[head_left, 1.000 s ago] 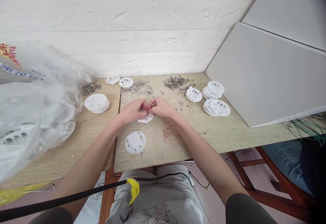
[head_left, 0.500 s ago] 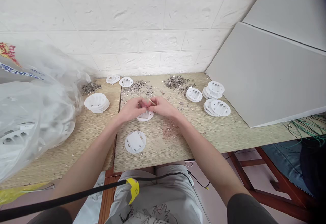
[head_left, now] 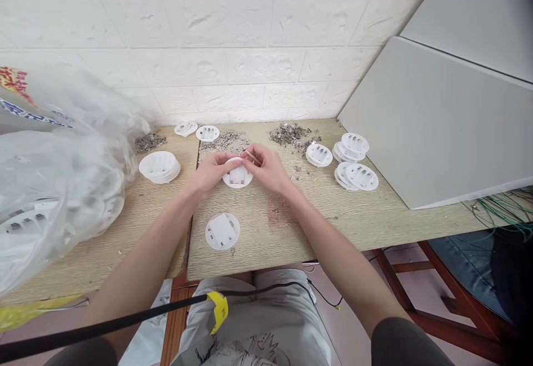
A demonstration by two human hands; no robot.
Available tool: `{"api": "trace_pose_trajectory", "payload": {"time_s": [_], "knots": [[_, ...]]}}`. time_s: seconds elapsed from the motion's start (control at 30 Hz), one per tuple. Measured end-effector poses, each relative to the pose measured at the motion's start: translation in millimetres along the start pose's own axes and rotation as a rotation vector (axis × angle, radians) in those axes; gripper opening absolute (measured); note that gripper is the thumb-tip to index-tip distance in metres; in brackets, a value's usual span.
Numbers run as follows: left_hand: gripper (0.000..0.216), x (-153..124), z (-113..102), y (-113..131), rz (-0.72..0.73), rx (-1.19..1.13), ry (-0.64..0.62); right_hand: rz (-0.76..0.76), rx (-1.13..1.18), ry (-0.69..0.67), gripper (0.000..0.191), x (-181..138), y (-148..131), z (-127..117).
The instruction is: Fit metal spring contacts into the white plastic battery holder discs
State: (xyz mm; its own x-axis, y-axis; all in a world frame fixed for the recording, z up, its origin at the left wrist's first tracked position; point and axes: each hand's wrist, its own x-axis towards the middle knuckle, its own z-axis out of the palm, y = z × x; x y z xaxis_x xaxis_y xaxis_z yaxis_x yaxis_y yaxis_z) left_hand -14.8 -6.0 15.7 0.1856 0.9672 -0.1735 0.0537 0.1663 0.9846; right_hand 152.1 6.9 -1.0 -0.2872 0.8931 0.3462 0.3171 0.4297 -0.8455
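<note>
Left hand (head_left: 211,173) and right hand (head_left: 266,170) come close together over one white disc (head_left: 239,178). Between thumb and fingers, the left hand grips the disc at its far left edge; the right pinches a thin pale stick (head_left: 255,158), its thumb at the disc's far right edge. The disc tilts up between them, just above the table (head_left: 308,232). Nearer the body than the hands lies a single disc (head_left: 222,231), flat. Left of the left hand stands a stack of discs (head_left: 159,167), with a clear plastic bag (head_left: 62,188) farther left. Beyond the hands, toward the wall (head_left: 245,66), small metal pieces (head_left: 288,133) lie in loose heaps. Well to the right of the right hand sit piles of slotted discs (head_left: 361,177).
</note>
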Motion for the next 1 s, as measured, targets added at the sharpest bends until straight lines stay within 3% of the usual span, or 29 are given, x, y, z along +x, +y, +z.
{"api": "trace_pose_trajectory", "payload": {"time_s": [0.23, 0.57, 0.73, 0.9, 1.0], "knots": [[0.046, 0.4, -0.3, -1.1, -0.019, -0.05, -0.001, -0.078, -0.094, 0.01, 0.01, -1.0, 1.0, 0.0], [0.043, 2.6, -0.5, -3.3, 0.003, -0.002, 0.006, -0.057, -0.18, -0.027, 0.018, -2.8, -3.1, -2.5], [0.041, 1.4, 0.8, -1.9, 0.051, 0.208, 0.017, 0.012, -0.128, -0.037, 0.015, -0.1, 0.6, -3.5], [0.042, 2.3, 1.5, -6.4, 0.148, 0.482, -0.033, 0.132, -0.106, -0.15, 0.012, 2.5, 0.9, -12.7], [0.037, 3.3, 2.3, -9.5, 0.174, 0.643, 0.014, 0.215, -0.139, -0.193, 0.016, 3.3, 0.2, -18.3]]}}
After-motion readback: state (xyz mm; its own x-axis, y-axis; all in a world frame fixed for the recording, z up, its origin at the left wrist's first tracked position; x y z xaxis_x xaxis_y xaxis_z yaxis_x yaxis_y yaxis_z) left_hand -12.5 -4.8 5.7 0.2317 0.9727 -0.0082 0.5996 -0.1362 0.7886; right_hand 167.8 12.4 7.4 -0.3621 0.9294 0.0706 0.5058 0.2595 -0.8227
